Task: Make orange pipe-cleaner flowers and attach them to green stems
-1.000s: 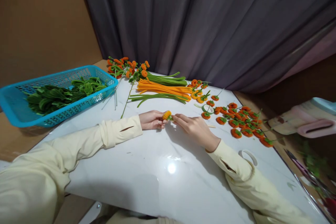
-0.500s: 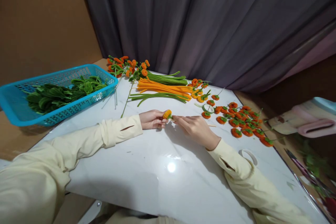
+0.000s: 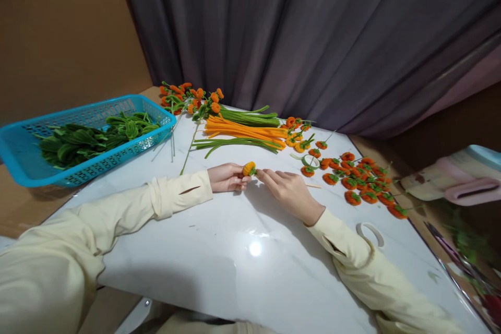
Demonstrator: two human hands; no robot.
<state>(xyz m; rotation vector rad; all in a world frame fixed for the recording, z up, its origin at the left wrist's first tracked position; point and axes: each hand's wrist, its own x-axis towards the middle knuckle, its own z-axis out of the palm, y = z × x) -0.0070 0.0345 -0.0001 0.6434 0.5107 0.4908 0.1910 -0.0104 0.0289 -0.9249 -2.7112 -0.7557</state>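
Observation:
Over the middle of the table, my left hand pinches a small yellow-orange pipe-cleaner pumpkin between thumb and fingers, its green top facing right. My right hand is closed around a thin wooden stick, whose light end sticks out behind the palm. The stick's front end is hidden at my right fingertips, which are at the pumpkin's green top. Beyond my hands lie green pipe cleaners and a bundle of orange pipe cleaners.
A blue basket with green pipe-cleaner leaves stands left. Several finished orange pumpkins cover the right side, beside a roll of tape. A white ring lies near my right sleeve. Orange flower-like stems lie at the back.
The pumpkin has turned slightly in my left fingers. My right hand has shifted a little to the left, with the stick still in it.

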